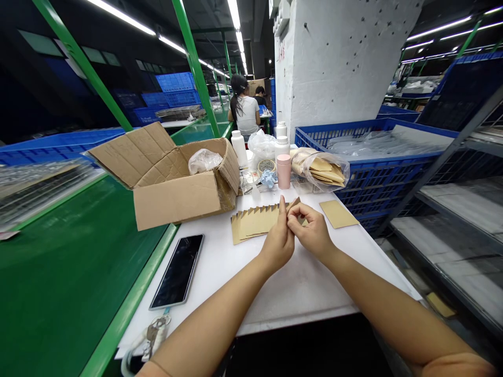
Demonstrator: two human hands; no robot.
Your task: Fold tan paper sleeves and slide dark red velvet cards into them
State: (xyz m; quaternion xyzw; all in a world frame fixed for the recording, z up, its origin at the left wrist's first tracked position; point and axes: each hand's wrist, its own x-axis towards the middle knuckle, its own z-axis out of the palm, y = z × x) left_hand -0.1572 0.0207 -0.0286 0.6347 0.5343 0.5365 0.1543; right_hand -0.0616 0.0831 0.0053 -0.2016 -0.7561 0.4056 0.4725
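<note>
Brown card (294,204) pinched between two hands (309,231), one fanned row (255,222) just beyond.

We lose most of the card (294,205) behind the fingers (282,208) of the left hand (277,246) and right hand (310,233), so we cannot tell how either hand grips it. Both forearms (208,319) run off the bottom edge, and the keyring (156,332) is cut off near there. We cannot make out what fills the bag (203,161) in the box (184,196). The items (247,182) behind the box's corner are too small to tell, and the co-worker's (247,112) hands are hidden by their back.
</note>
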